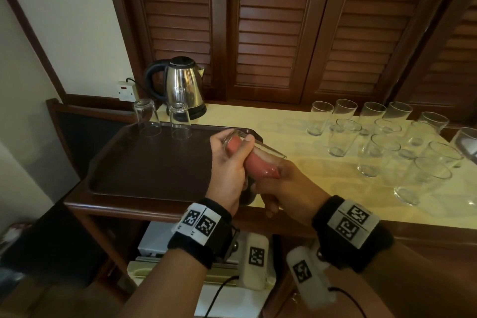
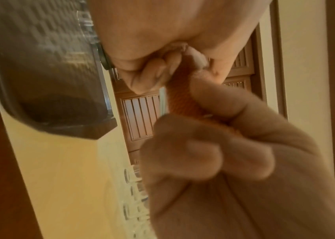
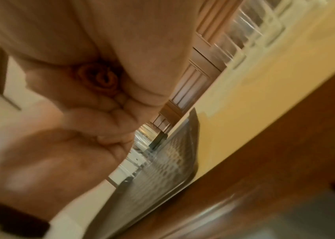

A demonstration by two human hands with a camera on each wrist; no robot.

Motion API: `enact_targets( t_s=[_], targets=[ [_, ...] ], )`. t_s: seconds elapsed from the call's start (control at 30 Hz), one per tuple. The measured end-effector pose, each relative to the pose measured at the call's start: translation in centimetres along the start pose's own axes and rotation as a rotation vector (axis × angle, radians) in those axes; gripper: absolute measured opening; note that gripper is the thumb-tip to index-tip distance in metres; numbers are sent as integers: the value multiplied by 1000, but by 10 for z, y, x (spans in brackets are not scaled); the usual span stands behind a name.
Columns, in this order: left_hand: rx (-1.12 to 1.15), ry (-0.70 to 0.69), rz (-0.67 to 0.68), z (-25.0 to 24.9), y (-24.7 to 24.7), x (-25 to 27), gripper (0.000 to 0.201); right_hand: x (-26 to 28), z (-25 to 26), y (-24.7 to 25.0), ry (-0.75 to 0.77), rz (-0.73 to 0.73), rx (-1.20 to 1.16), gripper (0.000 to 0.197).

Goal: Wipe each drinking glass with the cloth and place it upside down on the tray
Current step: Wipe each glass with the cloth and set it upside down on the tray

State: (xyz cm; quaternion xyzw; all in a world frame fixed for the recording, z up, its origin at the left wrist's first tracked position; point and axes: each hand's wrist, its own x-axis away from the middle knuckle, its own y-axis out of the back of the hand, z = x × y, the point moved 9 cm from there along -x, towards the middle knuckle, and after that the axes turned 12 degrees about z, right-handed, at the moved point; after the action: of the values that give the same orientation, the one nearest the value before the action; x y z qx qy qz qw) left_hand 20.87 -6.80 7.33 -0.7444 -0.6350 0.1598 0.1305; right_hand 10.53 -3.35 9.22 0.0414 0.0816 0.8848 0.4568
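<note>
— Holding anything in your left hand (image 1: pixel 227 170) right now?

— Yes: your fingers are curled round a drinking glass (image 1: pixel 254 152), tipped on its side above the near right corner of the tray (image 1: pixel 144 162). Your right hand (image 1: pixel 286 188) is bunched around a pink-orange cloth (image 1: pixel 260 164) that is stuffed well into the glass.

— What do your wrist cameras add to that?

— From the left wrist you see the cloth (image 2: pixel 179 97) as a twisted roll running between both hands, with your right hand's fingers (image 2: pixel 213 155) folded tight over it. From the right wrist you see only the cloth's coiled end (image 3: pixel 99 79) poking out of your fist; the glass itself cannot be made out there, and both views are blurred. Only the head view shows the whole counter.

— And around you?

— Two glasses (image 1: pixel 180 121) stand upside down along the tray's far edge, with a steel kettle (image 1: pixel 180 88) just behind them and a wall socket (image 1: pixel 126 90) to its left. To your right a cluster of upright glasses (image 1: pixel 382 142) covers the cream countertop (image 1: pixel 309 162), well apart from the tray. Louvred wooden doors (image 1: pixel 271 28) back the counter. Your own hands hide the tray's near right corner.
</note>
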Motion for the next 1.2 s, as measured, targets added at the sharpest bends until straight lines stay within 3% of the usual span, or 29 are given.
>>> enact_targets(
  t_s=[0.03, 0.13, 0.17, 0.2, 0.3, 0.37, 0.4, 0.5, 0.53, 0.57, 0.67, 0.73, 0.77, 0.87, 0.9, 0.97, 1.07, 1.1, 1.13, 1.2],
  targets=[
    [-36, 31, 7, 0, 0, -1, 42, -1, 2, 4, 4, -25, 149, 49],
    [-72, 116, -3, 1, 3, -3, 41, -5, 15, -2, 43, -32, 893, 75],
    [-59, 122, -12, 1, 2, -3, 38, -6, 16, -8, 58, -16, 936, 78],
    [-42, 115, -23, 0, 2, -2, 35, -7, 17, -9, 92, -12, 848, 76],
    [14, 72, -31, 3, 0, 1, 32, -2, 11, -5, 32, 26, 182, 50],
    [-27, 72, -11, 2, -1, 0, 36, 2, 6, -1, -24, 45, 20, 43],
    [-57, 91, -2, 3, -1, -1, 37, 2, 5, 3, -36, 34, 120, 46],
    [-79, 136, -7, 3, -1, -5, 40, -2, 15, 1, -1, 11, 790, 66],
    [-73, 129, -25, 1, -2, -4, 39, -3, 16, -7, 27, 26, 894, 71],
    [-61, 108, -40, -1, -3, -3, 38, -3, 15, -11, 43, 44, 854, 72],
    [15, 31, -32, -5, -10, 1, 36, 0, 12, -4, 9, 68, 204, 57],
    [12, 5, 10, -8, -14, 2, 37, 4, 11, 0, -25, 80, -23, 53],
    [-30, 8, 17, -9, -14, 0, 38, 4, 12, 4, -18, 66, 56, 56],
    [-108, 57, -17, -7, -7, -3, 42, -1, 24, 5, 48, -13, 868, 73],
    [-83, 58, -33, -6, -5, -2, 41, -2, 24, -2, 82, -6, 1023, 74],
    [-8, 54, -47, -3, -5, 1, 39, -4, 21, -4, 98, 10, 874, 66],
    [31, 6, -34, 0, -8, 6, 41, 1, 6, -4, -6, 98, 204, 58],
    [11, -6, -25, 1, -8, 6, 44, 4, 3, -3, -47, 101, 78, 57],
    [-17, -7, -10, 2, -7, 5, 47, 6, 1, -1, -67, 84, 82, 56],
    [-79, 39, 30, 4, -5, 2, 51, 7, 3, 6, -77, 21, 467, 61]
  ],
)
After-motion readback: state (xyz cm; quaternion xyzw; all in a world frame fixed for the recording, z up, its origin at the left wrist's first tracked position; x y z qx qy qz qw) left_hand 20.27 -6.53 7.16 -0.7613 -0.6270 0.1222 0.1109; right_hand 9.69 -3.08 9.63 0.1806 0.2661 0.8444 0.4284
